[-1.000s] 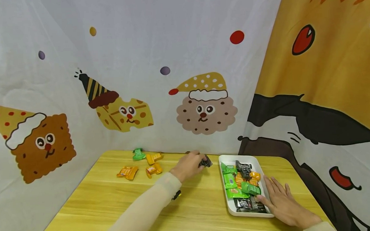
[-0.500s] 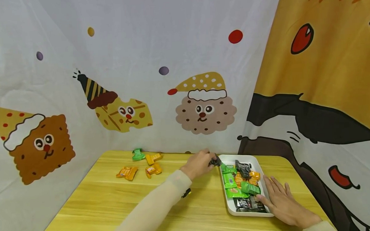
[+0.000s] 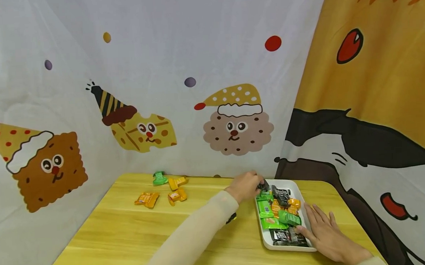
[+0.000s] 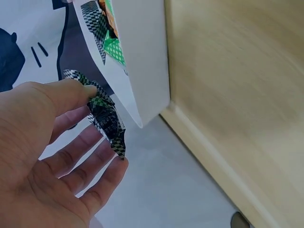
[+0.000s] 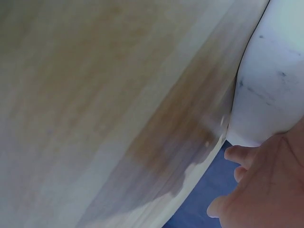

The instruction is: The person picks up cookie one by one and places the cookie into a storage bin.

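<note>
My left hand (image 3: 245, 187) pinches a small black-wrapped snack (image 4: 105, 116) between thumb and fingers; its wrapper has checkered ends in the left wrist view. In the head view this hand is at the far left corner of a white tray (image 3: 288, 247), the snack over the rim. Inside the tray lie green-wrapped snacks (image 3: 265, 208), black ones (image 3: 281, 196) and orange ones (image 3: 293, 205). At the tray's right side, my right hand (image 3: 327, 238) rests with fingers extended, thumb across the rim near the black packets at the front.
Several orange-wrapped snacks (image 3: 147, 199) and one green-wrapped snack (image 3: 160, 178) lie at the far left of the wooden table (image 3: 131, 238). A printed cloth (image 3: 192, 161) hangs right behind the table's far edge.
My left hand has moved right with the black-wrapped snack, from the table beside the tray to over its far left corner. The right hand stays at the tray's side.
</note>
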### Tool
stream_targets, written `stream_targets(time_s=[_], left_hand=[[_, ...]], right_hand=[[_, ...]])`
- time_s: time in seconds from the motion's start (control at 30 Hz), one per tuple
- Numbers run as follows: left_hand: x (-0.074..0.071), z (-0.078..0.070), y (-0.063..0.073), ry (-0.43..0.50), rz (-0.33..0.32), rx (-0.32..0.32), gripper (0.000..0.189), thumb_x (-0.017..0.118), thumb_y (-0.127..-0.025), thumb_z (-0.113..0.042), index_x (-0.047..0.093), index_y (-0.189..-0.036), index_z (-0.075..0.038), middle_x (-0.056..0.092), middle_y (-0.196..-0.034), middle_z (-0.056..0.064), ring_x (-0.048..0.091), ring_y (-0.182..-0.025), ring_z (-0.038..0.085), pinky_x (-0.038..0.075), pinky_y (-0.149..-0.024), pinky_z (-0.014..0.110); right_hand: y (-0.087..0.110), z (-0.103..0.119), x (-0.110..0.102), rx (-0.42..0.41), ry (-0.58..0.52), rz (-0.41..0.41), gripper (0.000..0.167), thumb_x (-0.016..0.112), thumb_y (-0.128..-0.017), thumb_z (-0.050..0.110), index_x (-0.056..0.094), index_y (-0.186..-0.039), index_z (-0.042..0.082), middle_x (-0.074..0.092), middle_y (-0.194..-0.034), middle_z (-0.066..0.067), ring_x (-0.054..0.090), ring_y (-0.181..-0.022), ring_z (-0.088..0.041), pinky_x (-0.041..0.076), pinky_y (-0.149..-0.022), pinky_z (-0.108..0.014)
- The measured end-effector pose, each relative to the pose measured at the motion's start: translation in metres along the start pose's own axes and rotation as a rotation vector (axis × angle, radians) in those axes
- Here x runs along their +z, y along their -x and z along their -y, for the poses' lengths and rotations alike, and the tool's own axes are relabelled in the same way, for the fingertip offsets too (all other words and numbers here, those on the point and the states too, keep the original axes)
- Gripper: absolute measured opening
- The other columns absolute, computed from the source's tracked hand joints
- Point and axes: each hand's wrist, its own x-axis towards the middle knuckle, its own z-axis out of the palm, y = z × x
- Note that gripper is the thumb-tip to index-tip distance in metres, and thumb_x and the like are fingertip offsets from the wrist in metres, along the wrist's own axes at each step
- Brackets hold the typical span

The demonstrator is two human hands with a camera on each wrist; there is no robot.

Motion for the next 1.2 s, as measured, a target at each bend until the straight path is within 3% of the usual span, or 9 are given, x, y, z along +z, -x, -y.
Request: stream_targets(time_s=[0.4,0.7,0.87,1.2], left_hand=[[0.013,-0.024,-0.026,-0.109,0.017,-0.008,0.031,0.084,-0.111,-0.031,0.084,-0.141,-0.033,0.081,-0.139,-0.010,0.078,-0.125,0.006,0.066,-0.103,0.019],[0.025,-0.025,-0.033,-0.147,-0.023,-0.009,0.034,0.082,-0.112,-0.033,0.081,-0.147,-0.033,0.078,-0.147,-0.009,0.074,-0.133,0.008,0.063,-0.109,0.019],[0.025,-0.020,-0.026,-0.121,-0.045,-0.001,0.032,0.080,-0.113,-0.031,0.081,-0.145,-0.034,0.077,-0.148,-0.009,0.073,-0.136,0.008,0.062,-0.111,0.019],[0.023,-0.006,-0.005,-0.077,-0.077,0.025,0.027,0.077,-0.114,-0.032,0.084,-0.139,-0.025,0.080,-0.135,-0.004,0.077,-0.122,0.011,0.067,-0.102,0.025]], right_hand=[[0.002,0.000,-0.002,0.006,0.000,0.006,0.103,0.054,-0.118,0.066,0.020,-0.183,-0.007,0.024,-0.185,-0.043,0.019,-0.171,-0.069,0.004,-0.129,-0.097],[0.003,0.000,-0.001,0.001,-0.030,0.005,0.104,0.055,-0.118,0.066,0.020,-0.182,-0.008,0.024,-0.185,-0.044,0.016,-0.172,-0.069,0.003,-0.129,-0.097],[0.001,0.000,0.001,0.005,-0.004,0.011,0.104,0.052,-0.119,0.068,0.021,-0.182,-0.008,0.025,-0.185,-0.044,0.017,-0.172,-0.069,0.004,-0.128,-0.097],[0.003,0.001,-0.002,-0.005,-0.006,0.002,0.103,0.054,-0.119,0.065,0.019,-0.182,-0.008,0.023,-0.185,-0.045,0.016,-0.171,-0.070,0.004,-0.129,-0.097]])
